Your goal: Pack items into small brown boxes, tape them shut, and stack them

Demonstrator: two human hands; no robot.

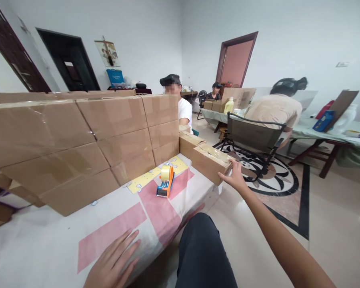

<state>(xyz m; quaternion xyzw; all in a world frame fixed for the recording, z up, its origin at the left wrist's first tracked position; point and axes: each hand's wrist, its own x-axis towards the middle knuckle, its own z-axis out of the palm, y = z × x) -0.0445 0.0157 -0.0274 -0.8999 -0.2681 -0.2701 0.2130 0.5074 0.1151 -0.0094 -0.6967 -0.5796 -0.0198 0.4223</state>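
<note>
My right hand [235, 177] reaches out to a taped cardboard box [210, 160] at the table's far right edge, with fingers closed on its near corner. My left hand [112, 262] lies flat and open on the white and pink tablecloth [156, 208], holding nothing. An orange and blue tape dispenser [165, 181] stands on the cloth between my hands. A second small box [190, 143] sits just behind the one I grip.
A wall of stacked sealed cartons [78, 136] fills the back of the table. Other people sit beyond: one in a white shirt [184, 110], one in a folding chair [252, 138] at another table [327, 134]. My dark-trousered knee [202, 248] is below.
</note>
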